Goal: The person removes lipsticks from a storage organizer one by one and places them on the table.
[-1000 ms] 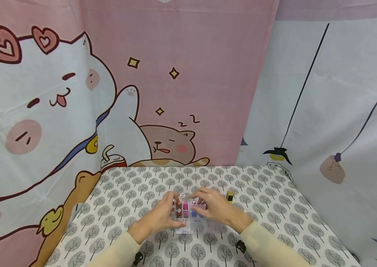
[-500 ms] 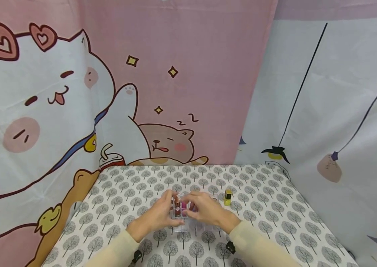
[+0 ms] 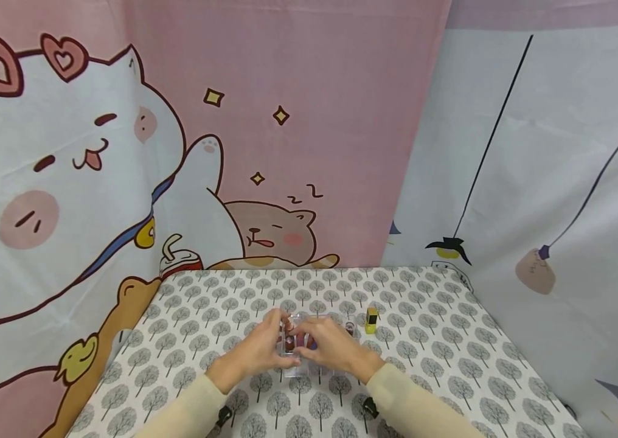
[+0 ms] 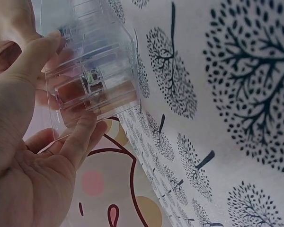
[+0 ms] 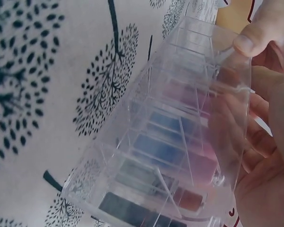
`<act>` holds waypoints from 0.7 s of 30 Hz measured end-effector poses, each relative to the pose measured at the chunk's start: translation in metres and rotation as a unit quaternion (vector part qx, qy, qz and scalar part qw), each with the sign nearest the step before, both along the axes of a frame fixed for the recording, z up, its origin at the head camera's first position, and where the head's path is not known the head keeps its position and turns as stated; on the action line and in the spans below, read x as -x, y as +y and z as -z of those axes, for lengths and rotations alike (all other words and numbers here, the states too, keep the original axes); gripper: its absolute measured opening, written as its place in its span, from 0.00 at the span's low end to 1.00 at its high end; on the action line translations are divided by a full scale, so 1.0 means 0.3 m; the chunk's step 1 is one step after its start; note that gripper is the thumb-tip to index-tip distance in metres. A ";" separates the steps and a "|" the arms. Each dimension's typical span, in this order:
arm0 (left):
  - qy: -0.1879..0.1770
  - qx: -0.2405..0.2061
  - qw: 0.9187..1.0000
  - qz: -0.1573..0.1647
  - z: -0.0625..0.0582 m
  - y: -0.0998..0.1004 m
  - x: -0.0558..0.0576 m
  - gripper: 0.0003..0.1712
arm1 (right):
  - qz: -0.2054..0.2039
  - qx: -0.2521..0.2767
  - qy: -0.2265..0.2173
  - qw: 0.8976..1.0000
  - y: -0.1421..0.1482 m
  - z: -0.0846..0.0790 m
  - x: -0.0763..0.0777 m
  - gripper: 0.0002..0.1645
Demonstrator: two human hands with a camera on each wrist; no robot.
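Note:
A clear plastic organizer with divided slots stands on the table under both hands. Upright cosmetics fill some slots, among them a reddish-brown tube and blue pieces. My left hand grips the organizer's left end, thumb at its front and fingers round the far side. Over the left slots arches my right hand, fingers bent and thumb at the front, around a pink tube. The organizer's clear wall and the hand itself blur what those fingertips hold, so I cannot tell.
A small yellow container with a black panel stands on the tree-print tablecloth, right of the organizer. Close by the organizer's right end is a small dark-topped item. A cartoon-print curtain rises behind the table.
My right hand has moved left across the organizer, from the right slots to the left ones, uncovering the yellow container. The left hand keeps its grip. The head view has shifted slightly.

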State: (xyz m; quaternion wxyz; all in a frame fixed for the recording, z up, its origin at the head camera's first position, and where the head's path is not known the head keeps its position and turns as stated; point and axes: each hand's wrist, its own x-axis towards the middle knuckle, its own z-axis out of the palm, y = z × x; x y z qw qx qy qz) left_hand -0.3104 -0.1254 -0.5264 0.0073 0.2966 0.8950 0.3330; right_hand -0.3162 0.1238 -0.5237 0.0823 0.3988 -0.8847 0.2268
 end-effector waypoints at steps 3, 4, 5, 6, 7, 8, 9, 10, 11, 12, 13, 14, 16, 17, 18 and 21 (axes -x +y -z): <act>-0.002 -0.001 1.000 0.002 -0.004 0.000 -0.002 0.50 | 0.000 0.003 0.008 1.000 -0.010 0.004 0.002 0.23; -0.001 -0.001 1.000 0.002 -0.006 0.000 -0.002 0.51 | 0.002 0.003 0.012 1.000 -0.014 0.005 0.003 0.23; 0.000 0.000 1.000 0.002 -0.007 0.000 -0.002 0.51 | 0.006 0.003 0.015 1.000 -0.018 0.005 0.003 0.24; 0.001 0.001 1.000 0.002 -0.008 0.000 -0.002 0.51 | 0.009 0.003 0.018 1.000 -0.022 0.006 0.004 0.24; 0.003 0.001 1.000 0.003 -0.010 0.001 -0.002 0.51 | 0.013 0.004 0.021 1.000 -0.026 0.007 0.004 0.23; 0.006 0.002 1.000 0.003 -0.010 0.001 -0.001 0.51 | 0.018 0.004 0.025 1.000 -0.031 0.009 0.004 0.23; 0.009 0.002 1.000 0.003 -0.012 0.001 -0.001 0.51 | 0.023 0.004 0.030 0.999 -0.036 0.011 0.004 0.23; 0.010 0.002 1.000 0.003 -0.013 0.001 0.000 0.51 | 0.028 0.004 0.035 0.999 -0.041 0.013 0.005 0.22; 0.012 0.001 1.000 0.004 -0.012 0.001 0.002 0.50 | 0.032 0.006 0.038 0.999 -0.046 0.016 0.005 0.22; 0.012 -0.002 1.000 0.006 -0.011 0.001 0.003 0.50 | 0.036 0.008 0.043 0.998 -0.052 0.018 0.005 0.21; 0.012 -0.004 1.000 0.007 -0.010 0.001 0.004 0.50 | 0.039 0.009 0.048 0.998 -0.056 0.023 0.006 0.20; 0.012 -0.005 1.000 0.007 -0.008 0.000 0.005 0.50 | 0.042 0.012 0.051 0.998 -0.061 0.026 0.006 0.19; 0.010 -0.008 1.000 0.009 -0.003 0.000 0.006 0.50 | 0.047 0.018 0.054 0.997 -0.067 0.035 0.005 0.16; 0.012 -0.008 1.000 0.010 -0.001 -0.001 0.006 0.51 | 0.049 0.021 0.053 0.997 -0.069 0.039 0.004 0.15; 0.012 -0.006 1.000 0.009 0.002 -0.001 0.006 0.51 | 0.050 0.025 0.053 0.997 -0.070 0.043 0.003 0.14; 0.018 -0.004 1.000 0.011 0.006 -0.003 0.006 0.53 | 0.054 0.034 0.050 0.997 -0.071 0.049 0.000 0.13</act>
